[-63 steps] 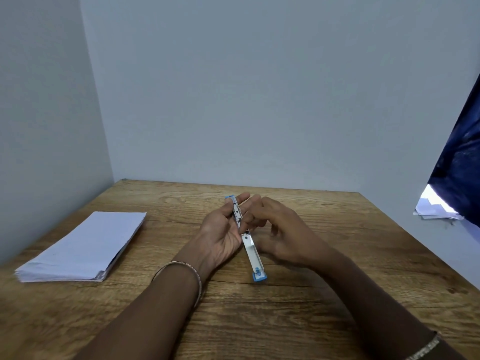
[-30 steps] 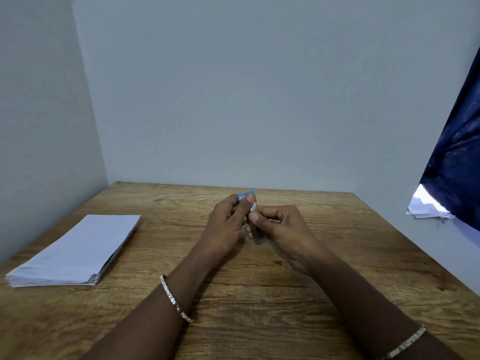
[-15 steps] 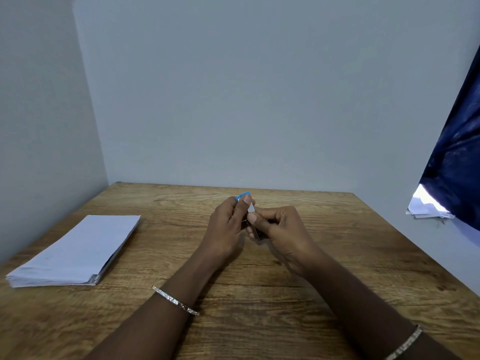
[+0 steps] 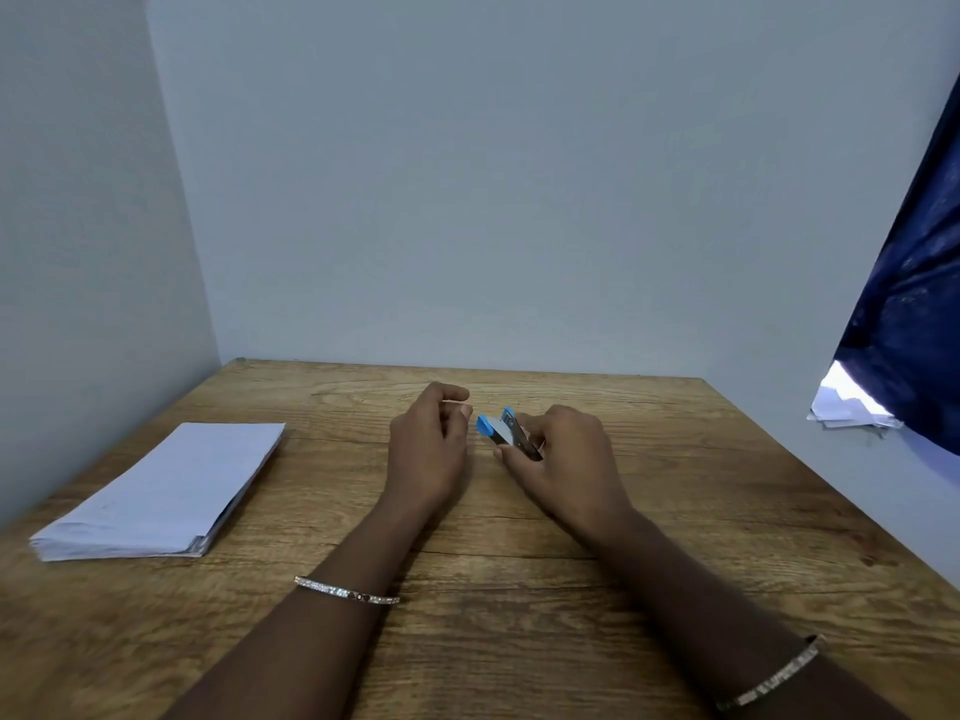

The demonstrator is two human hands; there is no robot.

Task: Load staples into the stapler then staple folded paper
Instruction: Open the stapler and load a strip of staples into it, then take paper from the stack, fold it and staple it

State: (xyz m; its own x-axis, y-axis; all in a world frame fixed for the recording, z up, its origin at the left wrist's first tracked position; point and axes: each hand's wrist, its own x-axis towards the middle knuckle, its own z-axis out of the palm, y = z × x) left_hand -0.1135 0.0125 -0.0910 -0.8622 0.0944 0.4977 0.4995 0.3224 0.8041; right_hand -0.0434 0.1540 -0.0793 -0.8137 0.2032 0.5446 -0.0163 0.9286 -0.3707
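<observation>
A small stapler (image 4: pixel 503 431) with blue ends and a silver body is folded together and held in my right hand (image 4: pixel 563 462), just above the wooden table (image 4: pixel 519 615). Its blue tips point up and to the left. My left hand (image 4: pixel 428 449) hovers a little to the left of the stapler, apart from it, fingers loosely curled and holding nothing. A stack of folded white paper (image 4: pixel 161 491) lies flat on the table's left side, well away from both hands. No loose staples are visible.
Pale walls close the table in at the back and left. A dark blue curtain (image 4: pixel 914 304) hangs at the right, with some white papers (image 4: pixel 847 407) on a ledge beneath it.
The stapler, spread open lengthwise two seconds ago, is now folded together. My left hand has let go of it and moved left; my right hand alone holds it, shifted right.
</observation>
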